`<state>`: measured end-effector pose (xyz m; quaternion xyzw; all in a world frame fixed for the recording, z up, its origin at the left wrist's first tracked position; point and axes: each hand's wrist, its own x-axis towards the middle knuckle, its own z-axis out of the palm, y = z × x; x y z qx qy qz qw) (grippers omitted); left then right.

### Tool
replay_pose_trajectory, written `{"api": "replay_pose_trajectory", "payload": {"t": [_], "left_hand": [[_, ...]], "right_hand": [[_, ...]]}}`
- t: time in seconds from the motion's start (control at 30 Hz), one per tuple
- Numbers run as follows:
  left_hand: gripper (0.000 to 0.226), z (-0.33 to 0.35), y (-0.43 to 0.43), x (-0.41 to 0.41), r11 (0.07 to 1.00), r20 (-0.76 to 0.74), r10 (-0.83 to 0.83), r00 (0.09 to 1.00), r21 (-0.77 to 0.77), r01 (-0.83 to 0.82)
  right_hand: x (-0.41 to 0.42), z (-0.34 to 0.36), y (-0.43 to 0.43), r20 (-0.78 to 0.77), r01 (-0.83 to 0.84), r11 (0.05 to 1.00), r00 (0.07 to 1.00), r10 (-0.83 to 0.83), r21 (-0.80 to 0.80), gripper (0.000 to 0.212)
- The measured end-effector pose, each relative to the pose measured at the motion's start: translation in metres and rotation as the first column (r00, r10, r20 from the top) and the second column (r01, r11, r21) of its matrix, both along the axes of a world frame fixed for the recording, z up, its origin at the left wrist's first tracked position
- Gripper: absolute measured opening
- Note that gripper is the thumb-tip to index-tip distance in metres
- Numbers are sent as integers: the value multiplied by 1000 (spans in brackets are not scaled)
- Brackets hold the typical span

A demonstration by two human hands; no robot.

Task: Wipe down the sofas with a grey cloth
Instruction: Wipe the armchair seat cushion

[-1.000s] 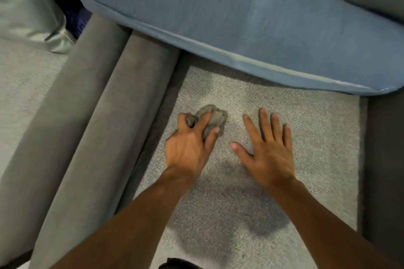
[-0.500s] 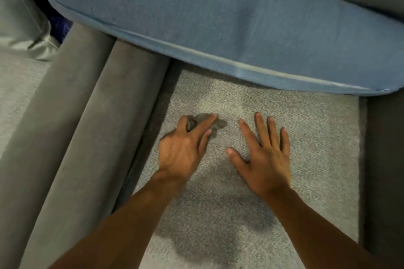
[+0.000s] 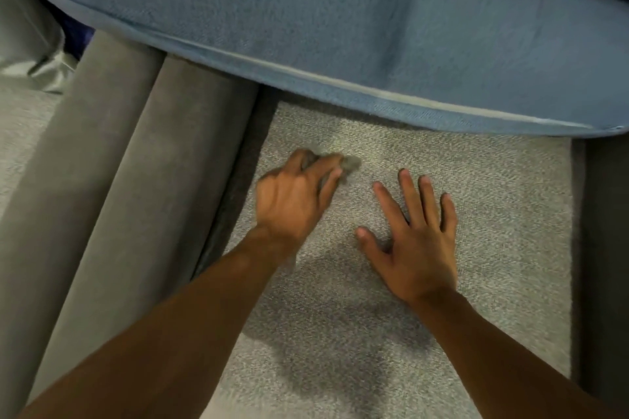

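Two bare hands are down on the sofa's light grey seat cushion [image 3: 503, 214]. The left hand [image 3: 292, 201] is toward the seat cushion's left edge, knuckles up, its fingers curled over a bunched grey cloth [image 3: 352, 164] and holding it against the fabric. Only a small, blurred tuft of the cloth shows past the fingertips, on the side toward the seat cushion's far edge.

The right hand [image 3: 415, 248] lies near the seat cushion's middle, palm down, with fingers straight and spread and nothing in its grasp. It is just beside the left hand but touches neither that hand nor the cloth.

A large blue cushion [image 3: 340, 27] with a pale seam overhangs the seat cushion's far edge. A rounded dark grey armrest [image 3: 177, 180] runs along the seat cushion's left edge, and a second grey roll [image 3: 85, 187] lies beyond it. Farther out on that side, level with the far edge, is a shiny silver-grey pillow [image 3: 30, 44]. A dark shadow [image 3: 340, 333] falls on the near half of the seat cushion, between the two forearms.
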<state>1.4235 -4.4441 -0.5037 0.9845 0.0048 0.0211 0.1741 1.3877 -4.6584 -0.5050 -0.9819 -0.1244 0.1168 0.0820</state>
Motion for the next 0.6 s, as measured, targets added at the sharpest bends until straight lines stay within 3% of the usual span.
{"api": "replay_pose_trajectory", "payload": {"t": [0.13,0.4,0.47,0.6], "left_hand": [[38,1,-15,19,987,-59,159,985,-17,-161],[39,20,0,-81,999,-111,39,993,-26,-42],[33,20,5,-62,998,-70,63,996,-11,-64],[35,9,9,14,958,-112,285,952,4,-287]], "right_hand": [[-1,-3,-1,34,-5,1000,999,4,25,72],[-2,1,0,32,-4,1000,999,3,24,74],[-3,0,0,34,0,1000,999,0,20,74],[-4,-4,-1,47,3,1000,999,-5,29,73]]}}
